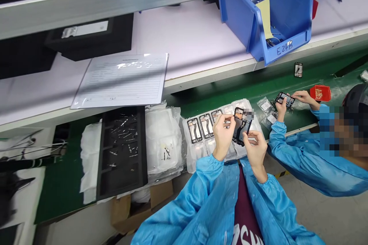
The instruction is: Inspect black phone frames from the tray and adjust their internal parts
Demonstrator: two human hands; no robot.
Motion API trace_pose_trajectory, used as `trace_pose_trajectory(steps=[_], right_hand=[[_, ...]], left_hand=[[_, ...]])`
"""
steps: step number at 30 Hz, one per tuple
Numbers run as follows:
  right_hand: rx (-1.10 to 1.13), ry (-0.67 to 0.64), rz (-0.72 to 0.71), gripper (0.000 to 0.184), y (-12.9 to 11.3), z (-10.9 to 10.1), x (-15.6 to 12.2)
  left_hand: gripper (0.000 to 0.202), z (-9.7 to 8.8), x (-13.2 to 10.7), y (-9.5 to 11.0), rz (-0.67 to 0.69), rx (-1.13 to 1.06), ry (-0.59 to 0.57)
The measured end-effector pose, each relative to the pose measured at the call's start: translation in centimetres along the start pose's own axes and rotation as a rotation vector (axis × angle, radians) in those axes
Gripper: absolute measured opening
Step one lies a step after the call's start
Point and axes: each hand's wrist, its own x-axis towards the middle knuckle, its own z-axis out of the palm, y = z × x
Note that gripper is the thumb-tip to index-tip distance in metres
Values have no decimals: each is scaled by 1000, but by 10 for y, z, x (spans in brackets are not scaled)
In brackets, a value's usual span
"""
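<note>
Phone frame (242, 125) is up off the bench, held between both hands just above the right end of the white tray (195, 157), which sits at the near edge of the green belt (63, 183).

Progress, my read: one frame is out and being worked. Three more frames (206, 125) lie in a row in the tray's left slots, so approx. most of the batch looks untouched. Right slots are hidden behind the hands; can't tell if they're filled.

Left hand (222, 136) is closed, thumb and fingertips pinched at the frame's top-left corner. Right hand (255, 149) is clamped on the lower right edge, thumb on the front and fingers behind. Hands are close together, w/ only the frame between them.

Left of the tray are clear plastic bags (163, 141), then a black tray (123, 149) w/ small metal bits. A paper sheet (123, 78) lies on the pale shelf past the belt's far edge, and a blue bin (287, 19) sits at the far right. On the right a co-worker's hands (283, 109) hold another part (285, 98), well apart from mine.
</note>
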Motion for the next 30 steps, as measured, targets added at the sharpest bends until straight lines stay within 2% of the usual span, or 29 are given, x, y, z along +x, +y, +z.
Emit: trace_pose_trajectory(steps=[12, 18, 26, 30], right_hand=[[97, -77, 142, 38, -13, -12, 1], [149, -91, 190, 44, -25, -17, 2], [198, -97, 169, 39, -31, -22, 4], [215, -108, 148, 38, -35, -24, 2]], left_hand=[[17, -28, 15, 6, -158, -149, -162], [19, -37, 14, 14, -195, -190, -216], [12, -46, 3, 38, 40, -36, -169], [12, -54, 1, 51, 241, 144, -118]])
